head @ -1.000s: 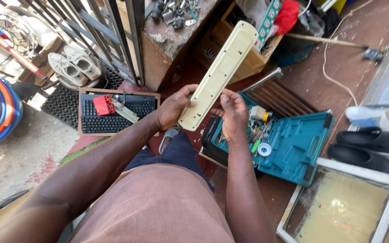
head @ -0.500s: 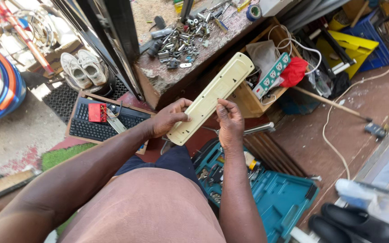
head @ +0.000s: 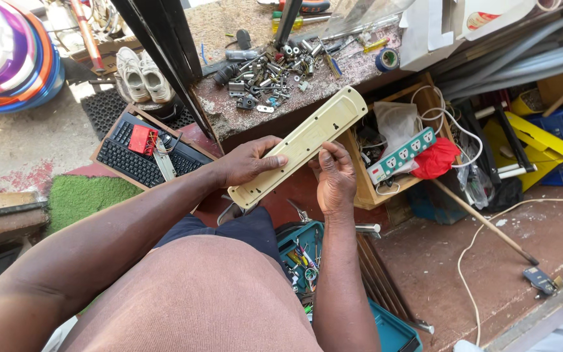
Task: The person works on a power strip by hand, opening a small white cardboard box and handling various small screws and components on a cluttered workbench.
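Hands are holding a long cream plastic casing (head: 298, 148) between them, above my lap and just short of the bench (head: 333, 72). My left hand (head: 250, 161) is gripping its lower part from the nine o'clock side, fingers wrapped over the top face and thumb out of sight beneath. My right hand (head: 335, 177) is sitting at about four o'clock of the casing's middle, fingertips curled up against its underside edge. The casing's long axis is running from seven o'clock to one o'clock, its rounded far end pointing toward the heap of screws (head: 275, 65) on the bench. The near end is lying closest to my left hand, hanging past it toward my knee.
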